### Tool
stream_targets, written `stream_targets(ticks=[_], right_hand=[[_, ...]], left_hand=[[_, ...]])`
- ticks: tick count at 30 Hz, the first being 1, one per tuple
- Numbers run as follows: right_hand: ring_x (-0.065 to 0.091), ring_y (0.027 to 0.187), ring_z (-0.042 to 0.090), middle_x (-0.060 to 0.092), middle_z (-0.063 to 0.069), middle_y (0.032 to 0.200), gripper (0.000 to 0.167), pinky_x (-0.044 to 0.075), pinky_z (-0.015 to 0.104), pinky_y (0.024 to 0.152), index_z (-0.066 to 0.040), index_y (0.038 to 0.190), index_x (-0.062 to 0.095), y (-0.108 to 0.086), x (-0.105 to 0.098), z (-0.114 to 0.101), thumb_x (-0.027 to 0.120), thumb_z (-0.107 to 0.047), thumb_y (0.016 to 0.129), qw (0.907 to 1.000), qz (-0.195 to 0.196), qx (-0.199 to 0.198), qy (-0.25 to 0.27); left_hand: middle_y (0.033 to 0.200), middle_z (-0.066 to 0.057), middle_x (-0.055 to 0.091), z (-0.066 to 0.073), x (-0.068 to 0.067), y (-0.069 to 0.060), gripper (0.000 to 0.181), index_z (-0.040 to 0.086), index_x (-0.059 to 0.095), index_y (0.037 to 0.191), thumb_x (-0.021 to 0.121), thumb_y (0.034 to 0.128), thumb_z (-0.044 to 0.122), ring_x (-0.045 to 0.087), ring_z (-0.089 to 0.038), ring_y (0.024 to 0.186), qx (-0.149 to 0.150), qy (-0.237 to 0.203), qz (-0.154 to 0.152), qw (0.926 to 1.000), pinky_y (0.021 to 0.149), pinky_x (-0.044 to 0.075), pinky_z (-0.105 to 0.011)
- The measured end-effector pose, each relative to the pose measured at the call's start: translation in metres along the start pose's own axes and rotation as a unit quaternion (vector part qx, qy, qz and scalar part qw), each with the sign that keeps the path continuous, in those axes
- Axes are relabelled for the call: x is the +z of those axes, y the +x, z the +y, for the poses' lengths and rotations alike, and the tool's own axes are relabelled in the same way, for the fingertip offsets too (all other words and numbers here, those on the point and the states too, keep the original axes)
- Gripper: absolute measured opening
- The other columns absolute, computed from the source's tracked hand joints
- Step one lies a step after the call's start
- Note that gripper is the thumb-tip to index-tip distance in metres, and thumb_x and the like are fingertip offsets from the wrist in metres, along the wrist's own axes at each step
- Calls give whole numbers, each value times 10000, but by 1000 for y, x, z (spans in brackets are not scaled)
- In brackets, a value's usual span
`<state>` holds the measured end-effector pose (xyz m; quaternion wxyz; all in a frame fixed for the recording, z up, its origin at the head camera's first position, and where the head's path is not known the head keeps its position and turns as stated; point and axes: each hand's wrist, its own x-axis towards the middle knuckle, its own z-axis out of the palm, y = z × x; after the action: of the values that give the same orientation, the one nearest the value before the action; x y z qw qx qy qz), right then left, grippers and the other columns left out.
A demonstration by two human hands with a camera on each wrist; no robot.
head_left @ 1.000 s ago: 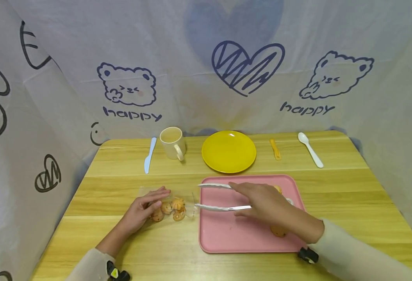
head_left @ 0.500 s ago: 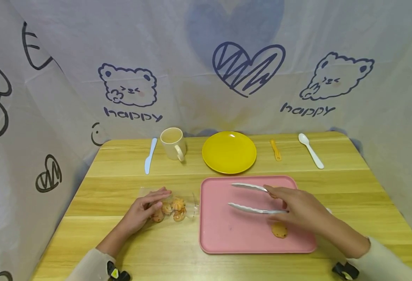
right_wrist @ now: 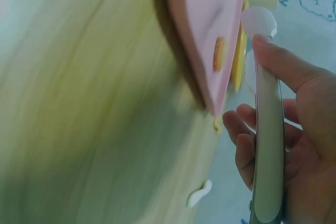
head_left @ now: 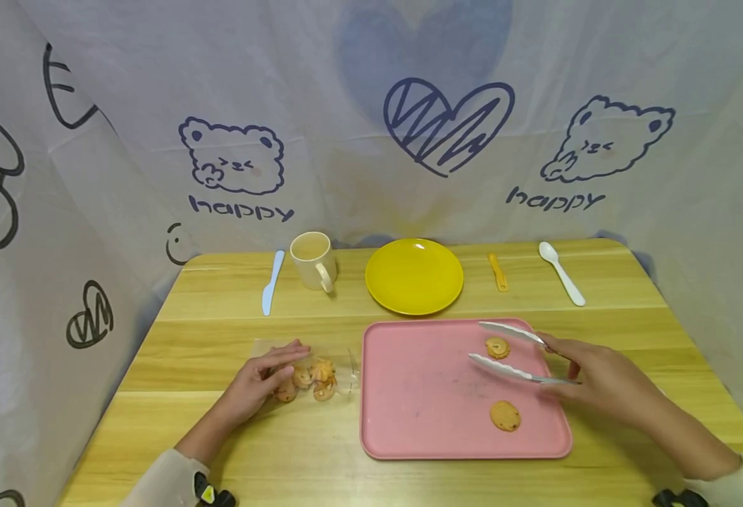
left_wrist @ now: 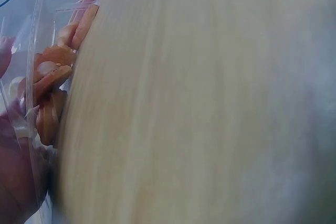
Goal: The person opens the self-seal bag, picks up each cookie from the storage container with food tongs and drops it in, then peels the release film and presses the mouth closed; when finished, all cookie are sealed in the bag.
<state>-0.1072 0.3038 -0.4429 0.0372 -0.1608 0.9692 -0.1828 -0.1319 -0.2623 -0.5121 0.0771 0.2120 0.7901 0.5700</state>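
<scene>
Spreading their tips over the right side of the pink tray (head_left: pixel 409 422), the metal tongs (right_wrist: pixel 270 145) look light and springy, best gripped mid-arm; the swirl cookie (head_left: pixel 497 347) there seems brittle. At the tray's right edge the right hand (head_left: pixel 612 374) pinches them; left of the tray the left hand (head_left: pixel 253 382) rests on a clear bag (head_left: pixel 344 366).

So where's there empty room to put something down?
The pink tray has room left of its two cookies; so does the table between the left sleeve and tray. Crowded: around the clear bag by the left hand, and the tray's right side, by the tongs.
</scene>
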Motion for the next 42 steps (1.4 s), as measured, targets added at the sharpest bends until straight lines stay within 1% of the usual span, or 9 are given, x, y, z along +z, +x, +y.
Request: stream_targets(ticks=[3, 4, 6, 14, 20, 24, 29, 37, 42], right_hand=[[428, 629, 34, 520, -101, 750, 876, 364, 227, 538, -73, 1484, 565, -2, 0, 8, 843, -551, 804, 10000, -11, 42, 13], [429, 632, 33, 519, -100, 749, 877, 364, 227, 539, -67, 1481, 567, -2, 0, 10, 843, -551, 804, 10000, -6, 35, 24], [424, 638, 34, 516, -97, 750, 880, 357, 231, 540, -54, 1481, 562, -2, 1, 14, 840, -548, 807, 10000, -27, 32, 30], [389, 630, 28, 475, -88, 727, 840, 322, 233, 538, -41, 1471, 569, -1, 1, 24, 821, -529, 835, 9999, -112, -9, 60], [351, 614, 29, 426, -83, 703, 809, 293, 234, 538, -54, 1463, 584, -1, 0, 25, 807, -529, 848, 9998, -183, -56, 16], [335, 608, 35, 394, -87, 689, 779, 281, 238, 543, -67, 1458, 594, 0, 0, 25, 797, -526, 862, 9998, -210, -34, -50], [337, 601, 35, 398, -85, 683, 772, 281, 238, 536, -73, 1460, 594, 0, 0, 25, 788, -529, 870, 9997, -231, -20, -64], [361, 612, 20, 433, -102, 699, 757, 300, 235, 545, -91, 1462, 597, 2, 0, 23, 789, -522, 871, 9997, -194, -153, -80], [365, 613, 10, 440, -113, 693, 749, 301, 229, 538, -103, 1459, 604, 6, -1, 16, 798, -516, 866, 9994, -157, -294, -44]], left_hand=[[1494, -175, 558, 0, 0, 0, 355, 21, 629, 1405, 562, 1063, 83, 329, -280, 1527, 29, 7, 6, 10000, 1174, 223, -154], [1492, -178, 558, 0, 0, 0, 354, 18, 629, 1404, 562, 1062, 79, 328, -288, 1526, 42, -3, 6, 10000, 1146, 227, -108], [1492, -185, 557, 0, 0, 0, 353, 13, 629, 1402, 561, 1062, 76, 325, -305, 1525, 60, -13, 5, 10000, 1130, 229, -87], [1503, -204, 539, 0, 0, 0, 353, 26, 630, 1406, 557, 1065, 85, 322, -299, 1526, 31, -24, 1, 10000, 1130, 230, -91], [1501, -201, 542, 0, 1, 0, 354, 19, 627, 1407, 556, 1065, 78, 329, -254, 1527, 48, -55, -3, 10000, 1131, 244, -95], [1496, -192, 551, 0, 1, -1, 352, 21, 630, 1405, 557, 1065, 80, 333, -258, 1525, 65, -35, 4, 10000, 1134, 240, -94], [1486, -194, 559, 0, 1, 0, 349, 19, 632, 1401, 554, 1064, 69, 336, -283, 1524, 99, -9, 27, 9999, 1137, 216, -87], [1491, -185, 557, 2, 1, -1, 348, 25, 636, 1400, 557, 1065, 77, 329, -324, 1521, 56, 17, 48, 10000, 1137, 217, -89], [1499, -197, 543, 2, 1, -1, 349, 50, 641, 1403, 557, 1066, 88, 330, -297, 1525, 28, 27, 44, 10000, 1147, 205, -102]])
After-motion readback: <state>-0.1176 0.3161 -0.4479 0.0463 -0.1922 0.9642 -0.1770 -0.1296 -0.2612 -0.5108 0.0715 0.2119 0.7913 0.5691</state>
